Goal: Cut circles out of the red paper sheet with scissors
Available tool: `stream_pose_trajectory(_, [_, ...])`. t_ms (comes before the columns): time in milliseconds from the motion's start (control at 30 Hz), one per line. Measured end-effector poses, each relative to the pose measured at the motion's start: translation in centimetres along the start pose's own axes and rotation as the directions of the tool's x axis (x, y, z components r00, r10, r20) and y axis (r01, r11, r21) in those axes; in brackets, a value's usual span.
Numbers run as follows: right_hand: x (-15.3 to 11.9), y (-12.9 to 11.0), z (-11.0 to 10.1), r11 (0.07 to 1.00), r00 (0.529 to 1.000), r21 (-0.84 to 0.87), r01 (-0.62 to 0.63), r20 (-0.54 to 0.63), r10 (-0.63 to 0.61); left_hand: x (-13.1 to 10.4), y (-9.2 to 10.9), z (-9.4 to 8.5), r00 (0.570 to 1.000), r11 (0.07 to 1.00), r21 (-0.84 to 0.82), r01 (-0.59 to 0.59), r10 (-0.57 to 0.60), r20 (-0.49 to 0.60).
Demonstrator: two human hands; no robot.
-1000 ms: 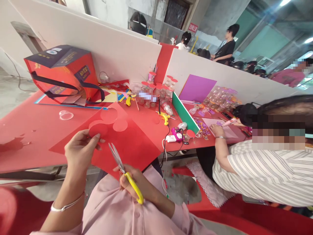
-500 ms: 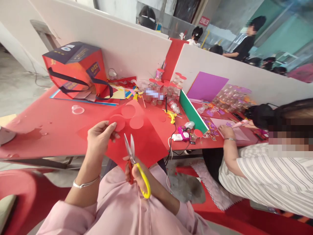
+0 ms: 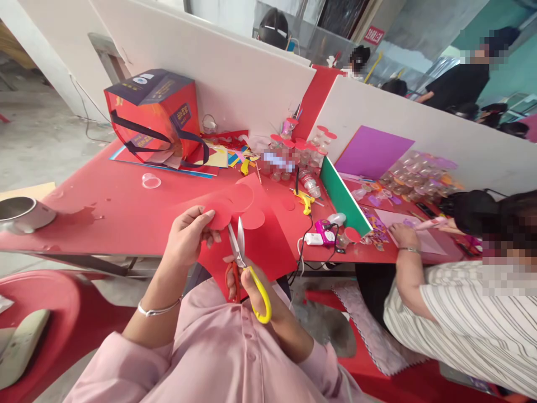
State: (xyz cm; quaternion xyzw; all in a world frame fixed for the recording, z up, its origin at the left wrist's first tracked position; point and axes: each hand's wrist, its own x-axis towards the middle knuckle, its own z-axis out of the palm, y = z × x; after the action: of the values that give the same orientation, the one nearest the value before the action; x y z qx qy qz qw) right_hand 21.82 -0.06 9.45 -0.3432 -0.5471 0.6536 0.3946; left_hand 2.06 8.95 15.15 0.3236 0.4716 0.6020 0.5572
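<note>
Pinched between the thumb and fingers of my left hand (image 3: pixel 191 232) is a red paper circle (image 3: pixel 217 215). My right hand (image 3: pixel 251 285) grips scissors (image 3: pixel 238 253) with one yellow and one red handle; their blades stand apart, tips pointing up beside the circle's lower right edge. More round red paper shapes (image 3: pixel 254 219) adjoin the held one, just beyond the blades. Beneath them a larger red sheet (image 3: pixel 268 246) reaches over the table edge toward my lap.
A red and navy bag (image 3: pixel 153 115) stands at the back left. Right of centre are a yellow glue gun (image 3: pixel 305 202), cables and a green-faced board (image 3: pixel 346 196). A person in a striped top (image 3: pixel 474 296) works on the right; a metal pot (image 3: pixel 25 214) sits far left.
The view has turned left, so everything sits farther right. The scissors are now closer to the held circle, their blades still apart. Both hands keep their holds.
</note>
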Motion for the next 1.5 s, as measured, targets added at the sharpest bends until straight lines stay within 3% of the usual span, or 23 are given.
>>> stream_pose_trajectory(200, [0.9, -0.7, 0.0, 0.999, 0.999, -0.031, 0.038, -0.027, -0.039, -0.9, 0.2, 0.2, 0.997, 0.999, 0.032, 0.004, -0.006, 0.072])
stream_pose_trajectory(333, [1.2, -2.5, 0.4, 0.988, 0.995, -0.139, 0.073, -0.059, -0.081, -1.6, 0.1, 0.1, 0.987, 0.997, 0.071, 0.000, -0.011, 0.160])
stream_pose_trajectory(467, [1.3, -3.6, 0.4, 0.961, 0.992, -0.255, 0.104, -0.046, -0.119, -2.0, 0.0, 0.4, 0.986, 0.989, 0.142, -0.047, 0.023, 0.164])
stream_pose_trajectory(600, [1.4, -3.4, 0.2, 0.968, 0.995, -0.236, 0.087, -0.028, -0.096, -2.1, -0.1, 0.6, 0.984, 0.974, 0.213, -0.081, 0.044, 0.173])
stream_pose_trajectory(900, [0.8, -3.8, 0.7, 0.954, 0.990, -0.290, 0.068, -0.101, -0.102, -2.2, -0.2, 0.8, 0.982, 0.999, 0.053, 0.000, -0.010, 0.187])
stream_pose_trajectory(1100, [1.9, -2.8, -0.2, 0.956, 0.998, -0.292, 0.035, -0.036, -0.047, -2.2, -0.2, 1.0, 0.983, 0.998, 0.064, 0.013, -0.024, 0.182])
stream_pose_trajectory(1500, [2.0, -1.6, -0.2, 0.944, 0.992, -0.316, 0.090, -0.058, -0.114, -2.7, -0.4, 0.5, 0.986, 0.995, 0.091, 0.027, -0.041, 0.160])
